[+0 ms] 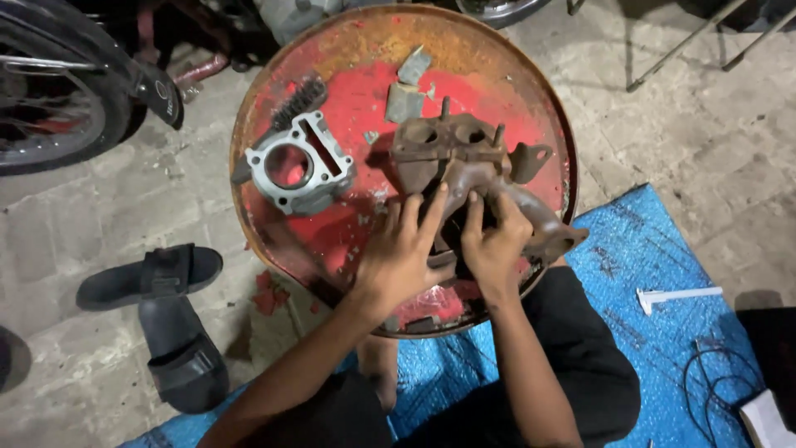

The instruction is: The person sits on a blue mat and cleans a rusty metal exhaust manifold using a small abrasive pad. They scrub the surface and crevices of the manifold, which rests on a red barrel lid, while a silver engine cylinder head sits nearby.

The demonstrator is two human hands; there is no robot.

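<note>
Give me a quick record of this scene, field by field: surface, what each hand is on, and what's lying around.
Surface: round red rusty drum top
Left hand: fingers spread on the rusty cast metal manifold
Right hand: on the same manifold, beside the left hand
Near hands: grey engine cylinder block, lying apart to the left on the drum top
Also on drum: flat grey metal scraps
Ground: black sandals, blue mat, white caliper
Upper left: motorcycle wheel
</note>
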